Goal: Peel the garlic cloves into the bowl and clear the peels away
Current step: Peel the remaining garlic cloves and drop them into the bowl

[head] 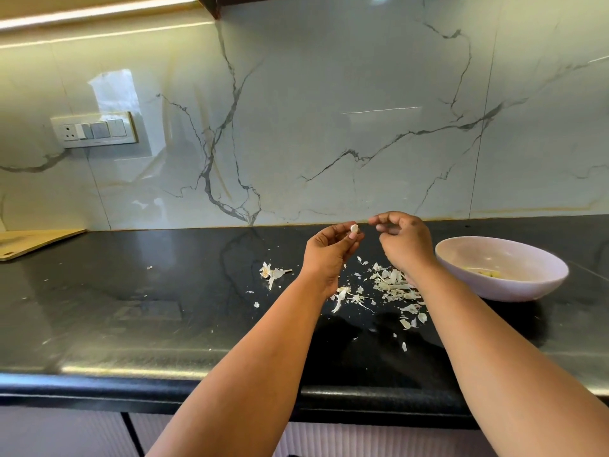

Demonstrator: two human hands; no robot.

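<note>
My left hand (pixel 329 252) is raised above the black counter and pinches a small pale garlic clove (pixel 354 228) at its fingertips. Just to its right, my right hand (pixel 403 240) hovers with curled fingers, a short gap away from the clove; whether it holds a bit of peel I cannot tell. A pale pink bowl (pixel 540 288) stands at the right with a few peeled cloves (pixel 487 273) inside. Garlic peels (pixel 392 283) lie scattered on the counter beneath both hands, and a garlic stem remnant (pixel 272 273) lies to the left.
The black stone counter (pixel 131 308) runs the full width, with a rounded front edge. A wooden cutting board (pixel 29 244) sits at the far left against the marble backsplash. A switch panel (pixel 94 129) is mounted on the wall.
</note>
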